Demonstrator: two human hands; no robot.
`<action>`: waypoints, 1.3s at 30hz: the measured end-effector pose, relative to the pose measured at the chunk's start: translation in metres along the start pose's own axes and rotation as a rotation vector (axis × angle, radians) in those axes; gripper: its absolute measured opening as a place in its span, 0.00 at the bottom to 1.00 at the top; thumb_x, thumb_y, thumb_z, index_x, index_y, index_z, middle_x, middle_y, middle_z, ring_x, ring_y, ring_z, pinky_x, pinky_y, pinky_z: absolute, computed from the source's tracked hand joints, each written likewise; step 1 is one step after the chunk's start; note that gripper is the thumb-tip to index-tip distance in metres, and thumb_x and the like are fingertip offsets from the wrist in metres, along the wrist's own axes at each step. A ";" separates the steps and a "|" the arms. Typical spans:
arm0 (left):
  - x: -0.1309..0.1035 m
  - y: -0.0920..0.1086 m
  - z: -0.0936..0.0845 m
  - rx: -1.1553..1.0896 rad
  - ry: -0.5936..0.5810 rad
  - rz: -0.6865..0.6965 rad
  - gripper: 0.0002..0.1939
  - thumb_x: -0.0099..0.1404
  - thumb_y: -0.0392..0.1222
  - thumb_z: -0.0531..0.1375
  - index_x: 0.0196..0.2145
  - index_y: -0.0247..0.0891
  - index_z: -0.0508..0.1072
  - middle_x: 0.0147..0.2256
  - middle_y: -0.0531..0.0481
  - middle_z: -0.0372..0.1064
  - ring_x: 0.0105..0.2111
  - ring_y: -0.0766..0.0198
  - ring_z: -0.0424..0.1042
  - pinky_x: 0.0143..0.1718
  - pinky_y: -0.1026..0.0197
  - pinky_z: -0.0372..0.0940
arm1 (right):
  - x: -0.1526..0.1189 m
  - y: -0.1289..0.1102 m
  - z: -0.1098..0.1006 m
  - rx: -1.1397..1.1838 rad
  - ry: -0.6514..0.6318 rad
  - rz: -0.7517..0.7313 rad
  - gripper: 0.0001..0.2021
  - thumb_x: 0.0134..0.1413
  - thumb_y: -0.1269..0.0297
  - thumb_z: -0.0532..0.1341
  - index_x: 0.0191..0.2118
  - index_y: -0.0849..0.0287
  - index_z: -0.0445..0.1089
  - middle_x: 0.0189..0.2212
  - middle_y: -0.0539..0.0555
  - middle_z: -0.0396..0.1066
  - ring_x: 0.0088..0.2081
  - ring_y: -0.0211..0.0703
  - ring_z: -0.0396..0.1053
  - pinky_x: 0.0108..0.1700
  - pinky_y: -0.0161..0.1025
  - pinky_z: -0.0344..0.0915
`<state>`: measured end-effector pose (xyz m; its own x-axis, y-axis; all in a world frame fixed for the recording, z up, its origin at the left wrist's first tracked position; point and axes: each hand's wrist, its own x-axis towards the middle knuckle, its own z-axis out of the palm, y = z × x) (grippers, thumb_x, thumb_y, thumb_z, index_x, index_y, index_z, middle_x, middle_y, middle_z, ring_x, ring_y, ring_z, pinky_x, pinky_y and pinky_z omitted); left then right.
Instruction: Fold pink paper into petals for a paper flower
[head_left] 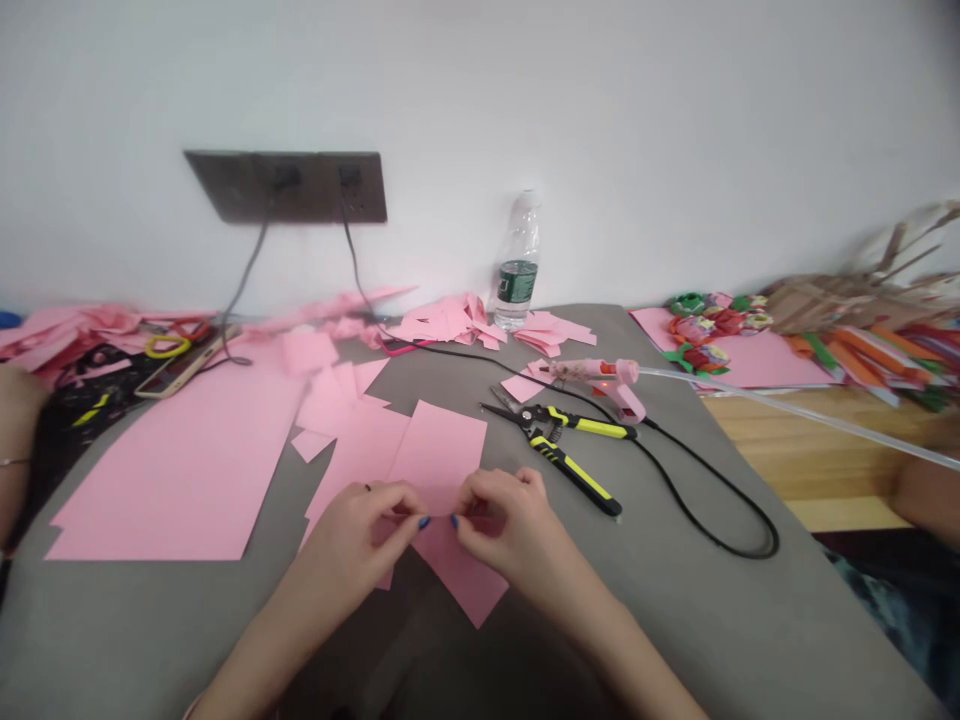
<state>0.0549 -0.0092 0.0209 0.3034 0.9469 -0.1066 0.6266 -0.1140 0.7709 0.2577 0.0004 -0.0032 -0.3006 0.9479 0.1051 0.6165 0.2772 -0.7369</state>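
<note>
My left hand and my right hand are close together over the front middle of the grey table. Both pinch the edge of a pink paper piece between thumb and forefinger. Below them another pink sheet shows, its corner pointing toward me. More pink paper pieces overlap to the left of my hands. Black and yellow pliers lie open to the right, with a pink glue gun behind them.
Large pink sheets lie left. A water bottle stands by the wall among pink scraps. A black cable loops at right. Paper flowers sit at back right. Other people's arms reach in at both sides.
</note>
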 end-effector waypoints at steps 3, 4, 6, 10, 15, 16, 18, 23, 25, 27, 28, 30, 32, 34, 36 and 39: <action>-0.009 -0.002 -0.012 -0.011 0.037 -0.021 0.11 0.68 0.47 0.57 0.31 0.43 0.75 0.32 0.54 0.78 0.35 0.59 0.75 0.38 0.62 0.63 | -0.003 0.017 -0.016 -0.009 -0.009 0.043 0.07 0.44 0.77 0.58 0.25 0.57 0.69 0.23 0.45 0.72 0.30 0.40 0.69 0.41 0.42 0.51; -0.011 -0.004 -0.016 -0.017 0.048 -0.028 0.11 0.68 0.48 0.57 0.31 0.43 0.75 0.32 0.54 0.78 0.35 0.59 0.75 0.37 0.62 0.64 | -0.005 0.024 -0.022 0.013 -0.010 0.046 0.06 0.45 0.75 0.58 0.25 0.56 0.68 0.23 0.46 0.71 0.30 0.41 0.69 0.40 0.41 0.53; -0.015 -0.007 -0.022 -0.026 0.087 -0.044 0.12 0.68 0.49 0.57 0.30 0.43 0.75 0.31 0.54 0.77 0.34 0.59 0.74 0.36 0.63 0.64 | -0.007 0.036 -0.036 0.057 0.026 0.065 0.06 0.47 0.72 0.57 0.25 0.56 0.68 0.23 0.47 0.70 0.28 0.42 0.68 0.36 0.39 0.56; -0.017 -0.009 -0.023 -0.051 0.159 -0.060 0.12 0.67 0.49 0.58 0.29 0.43 0.75 0.29 0.53 0.73 0.32 0.60 0.71 0.34 0.64 0.64 | -0.011 0.043 -0.054 0.141 0.142 0.157 0.05 0.52 0.65 0.58 0.30 0.55 0.71 0.25 0.50 0.72 0.29 0.45 0.70 0.34 0.39 0.62; -0.012 0.004 -0.014 -0.078 0.105 -0.064 0.13 0.68 0.49 0.57 0.29 0.43 0.75 0.28 0.54 0.72 0.31 0.61 0.69 0.35 0.64 0.63 | -0.012 0.017 -0.041 0.318 0.032 0.108 0.09 0.57 0.61 0.61 0.41 0.55 0.76 0.40 0.54 0.79 0.40 0.48 0.74 0.42 0.40 0.66; -0.011 0.006 -0.012 -0.076 0.109 -0.063 0.13 0.68 0.49 0.57 0.29 0.43 0.75 0.28 0.54 0.72 0.31 0.61 0.69 0.35 0.64 0.63 | -0.011 0.013 -0.037 0.324 0.003 0.116 0.08 0.57 0.61 0.61 0.37 0.55 0.77 0.36 0.54 0.79 0.38 0.47 0.73 0.40 0.40 0.65; -0.012 0.007 -0.013 -0.069 0.114 -0.056 0.12 0.67 0.48 0.57 0.29 0.43 0.74 0.28 0.54 0.72 0.31 0.61 0.69 0.35 0.63 0.62 | -0.011 0.008 -0.033 0.332 -0.021 0.121 0.08 0.57 0.62 0.60 0.30 0.56 0.76 0.30 0.53 0.78 0.33 0.46 0.72 0.34 0.38 0.63; -0.023 -0.017 -0.026 -0.065 0.160 -0.092 0.11 0.62 0.44 0.58 0.23 0.41 0.70 0.23 0.55 0.66 0.26 0.62 0.65 0.30 0.63 0.60 | -0.015 0.020 -0.052 0.408 -0.010 0.117 0.11 0.57 0.60 0.61 0.25 0.56 0.73 0.25 0.53 0.75 0.29 0.44 0.69 0.30 0.37 0.63; -0.026 -0.028 -0.031 -0.071 0.236 -0.125 0.12 0.60 0.46 0.60 0.22 0.41 0.68 0.22 0.55 0.64 0.25 0.62 0.63 0.27 0.64 0.58 | -0.017 0.028 -0.061 0.430 0.011 0.142 0.12 0.57 0.58 0.63 0.25 0.56 0.73 0.25 0.53 0.75 0.28 0.44 0.70 0.30 0.37 0.64; -0.026 -0.032 -0.033 -0.081 0.271 -0.136 0.12 0.61 0.48 0.60 0.23 0.41 0.69 0.23 0.54 0.65 0.25 0.61 0.64 0.28 0.63 0.58 | -0.017 0.030 -0.064 0.447 -0.022 0.158 0.10 0.56 0.59 0.64 0.27 0.56 0.76 0.27 0.54 0.77 0.30 0.45 0.72 0.31 0.37 0.67; -0.025 -0.029 -0.031 -0.091 0.256 -0.132 0.12 0.62 0.49 0.59 0.25 0.41 0.71 0.24 0.53 0.68 0.27 0.61 0.66 0.29 0.63 0.59 | -0.016 0.029 -0.063 0.454 -0.072 0.156 0.09 0.56 0.61 0.64 0.28 0.56 0.77 0.28 0.54 0.78 0.31 0.45 0.73 0.32 0.37 0.68; -0.020 -0.018 -0.024 -0.133 0.148 -0.115 0.11 0.65 0.49 0.57 0.33 0.41 0.75 0.31 0.51 0.73 0.31 0.59 0.69 0.33 0.62 0.61 | -0.012 0.021 -0.058 0.458 -0.187 0.137 0.06 0.55 0.65 0.64 0.30 0.55 0.79 0.29 0.53 0.80 0.32 0.45 0.75 0.35 0.38 0.69; -0.014 -0.002 -0.013 -0.201 -0.037 -0.091 0.12 0.67 0.50 0.56 0.40 0.42 0.75 0.38 0.50 0.74 0.35 0.59 0.70 0.35 0.62 0.61 | -0.007 0.012 -0.051 0.433 -0.251 0.121 0.04 0.51 0.70 0.65 0.30 0.55 0.79 0.30 0.52 0.80 0.34 0.45 0.75 0.38 0.38 0.68; -0.008 0.011 -0.002 -0.220 -0.216 -0.093 0.08 0.64 0.47 0.61 0.37 0.41 0.74 0.33 0.53 0.71 0.32 0.61 0.67 0.32 0.63 0.58 | -0.003 0.007 -0.045 0.464 -0.218 0.130 0.03 0.49 0.70 0.67 0.32 0.56 0.76 0.30 0.51 0.79 0.35 0.46 0.75 0.39 0.38 0.68; -0.005 0.017 0.009 -0.214 -0.256 -0.075 0.12 0.65 0.46 0.60 0.26 0.40 0.67 0.24 0.57 0.58 0.26 0.65 0.59 0.28 0.64 0.52 | -0.002 0.009 -0.040 0.578 -0.090 0.172 0.08 0.52 0.63 0.68 0.39 0.55 0.73 0.27 0.50 0.77 0.32 0.45 0.74 0.36 0.38 0.68; -0.003 0.014 0.024 -0.348 0.022 -0.098 0.17 0.70 0.48 0.56 0.25 0.41 0.58 0.25 0.59 0.47 0.25 0.66 0.52 0.26 0.65 0.50 | -0.004 0.020 -0.033 0.776 0.181 0.227 0.18 0.60 0.45 0.61 0.46 0.55 0.69 0.29 0.52 0.76 0.29 0.43 0.73 0.31 0.37 0.67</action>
<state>0.0796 -0.0209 0.0168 0.2363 0.9548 -0.1802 0.3685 0.0836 0.9259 0.2951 0.0069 0.0035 -0.0665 0.9968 -0.0451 -0.0494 -0.0484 -0.9976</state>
